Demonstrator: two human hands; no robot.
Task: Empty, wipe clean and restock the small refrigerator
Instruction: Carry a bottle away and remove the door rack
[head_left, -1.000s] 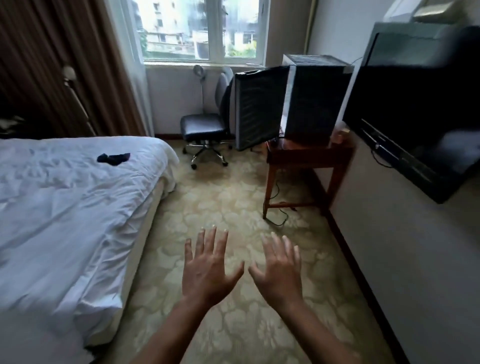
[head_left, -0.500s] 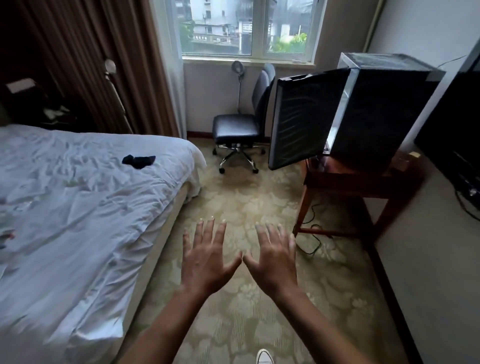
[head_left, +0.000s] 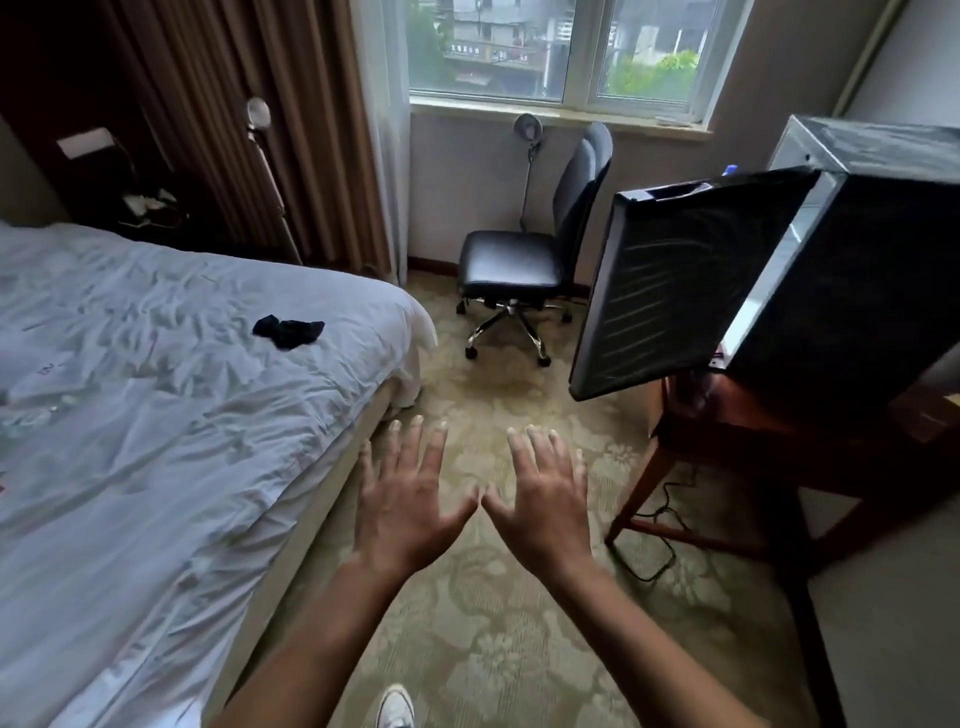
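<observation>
Both hands, left hand and right hand, spread flat, empty, thumbs nearly touching, lower centre. Refrigerator, door ajar, on wooden table right — larger, nearer than before.

Wood table w/ black fridge; bed w/ dark cloth.

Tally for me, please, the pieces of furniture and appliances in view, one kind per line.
Bed: 1
Office chair: 1
Small refrigerator, door open: 1
Wooden table under it: 1
Floor lamps: 2
Total: 6
</observation>
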